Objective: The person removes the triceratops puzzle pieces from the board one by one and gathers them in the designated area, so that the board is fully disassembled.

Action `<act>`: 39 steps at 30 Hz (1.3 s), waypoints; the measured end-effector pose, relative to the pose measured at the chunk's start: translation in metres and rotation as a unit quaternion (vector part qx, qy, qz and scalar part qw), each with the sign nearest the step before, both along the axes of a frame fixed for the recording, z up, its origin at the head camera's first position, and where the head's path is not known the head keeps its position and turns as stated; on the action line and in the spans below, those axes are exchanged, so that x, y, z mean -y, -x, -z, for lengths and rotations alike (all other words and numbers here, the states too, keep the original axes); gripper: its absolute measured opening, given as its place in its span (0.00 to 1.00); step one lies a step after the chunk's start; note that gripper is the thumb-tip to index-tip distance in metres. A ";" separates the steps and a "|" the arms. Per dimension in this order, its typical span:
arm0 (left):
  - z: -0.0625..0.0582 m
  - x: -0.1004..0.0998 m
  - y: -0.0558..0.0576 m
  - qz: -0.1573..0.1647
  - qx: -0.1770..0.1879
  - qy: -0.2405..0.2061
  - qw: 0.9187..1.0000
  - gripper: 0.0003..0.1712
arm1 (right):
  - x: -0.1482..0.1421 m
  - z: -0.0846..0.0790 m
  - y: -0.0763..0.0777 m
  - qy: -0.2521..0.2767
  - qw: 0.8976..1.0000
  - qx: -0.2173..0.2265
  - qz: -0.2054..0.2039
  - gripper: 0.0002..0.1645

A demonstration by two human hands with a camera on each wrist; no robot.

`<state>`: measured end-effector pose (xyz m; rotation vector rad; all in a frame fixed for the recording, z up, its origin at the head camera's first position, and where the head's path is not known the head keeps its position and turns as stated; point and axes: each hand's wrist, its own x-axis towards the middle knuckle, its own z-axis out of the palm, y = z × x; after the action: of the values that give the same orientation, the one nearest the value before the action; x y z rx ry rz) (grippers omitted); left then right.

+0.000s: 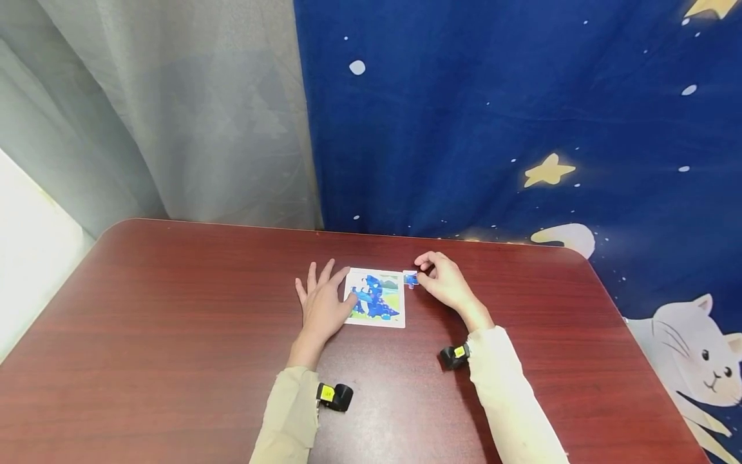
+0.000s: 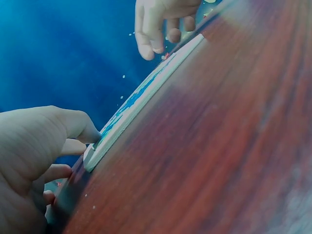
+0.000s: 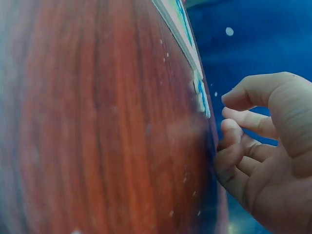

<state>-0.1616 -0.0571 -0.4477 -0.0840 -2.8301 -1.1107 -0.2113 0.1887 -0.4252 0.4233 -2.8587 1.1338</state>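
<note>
A jigsaw puzzle (image 1: 390, 318) in a white frame lies flat on the table, with a blue dinosaur picture. My left hand (image 1: 323, 308) rests at its left side, fingers spread and thumb over the picture; in the left wrist view the puzzle's edge (image 2: 141, 108) runs away from that hand. One loose puzzle piece (image 1: 410, 278), blue with a pale edge, lies just beyond the frame's upper right corner. Beside this piece is my right hand (image 1: 443, 281), its fingers loosely bent. The right wrist view shows a gap between the fingertips and the piece (image 3: 201, 95).
The reddish-brown wooden table (image 1: 191, 335) extends to both sides. Behind its far edge hang a grey curtain (image 1: 232, 129) and a blue curtain (image 1: 417, 129) with stars and a white cat. A black wrist camera (image 1: 336, 397) sits by the left sleeve, another camera (image 1: 453, 356) by the right.
</note>
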 end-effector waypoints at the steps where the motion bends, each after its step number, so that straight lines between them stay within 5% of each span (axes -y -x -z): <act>1: 0.000 0.000 0.000 0.000 0.001 0.000 1.000 0.31 | 0.002 -0.001 -0.001 -0.001 1.000 -0.008 -0.004 0.12; 7: -0.001 0.000 0.000 0.000 -0.002 0.002 1.000 0.32 | 0.029 -0.011 -0.005 -0.053 0.994 -0.039 -0.084 0.13; 11: 0.000 -0.001 0.000 0.001 -0.003 0.007 1.000 0.31 | 0.049 -0.014 -0.007 -0.098 0.986 -0.012 -0.136 0.14; 18: -0.001 -0.001 -0.002 0.005 -0.011 0.012 1.000 0.31 | 0.061 -0.017 -0.004 -0.133 0.980 0.012 -0.147 0.14; 30: -0.002 0.003 -0.001 0.016 0.007 0.015 1.000 0.30 | 0.068 -0.028 0.009 -0.195 0.955 0.039 -0.222 0.24; 39: -0.006 0.009 -0.001 0.075 0.038 0.034 0.996 0.39 | 0.070 -0.030 0.020 -0.156 0.956 0.105 -0.224 0.23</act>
<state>-0.1610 -0.0659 -0.4414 -0.2697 -2.9721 -1.0670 -0.2309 0.1191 -0.3949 1.0762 -3.2414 0.7980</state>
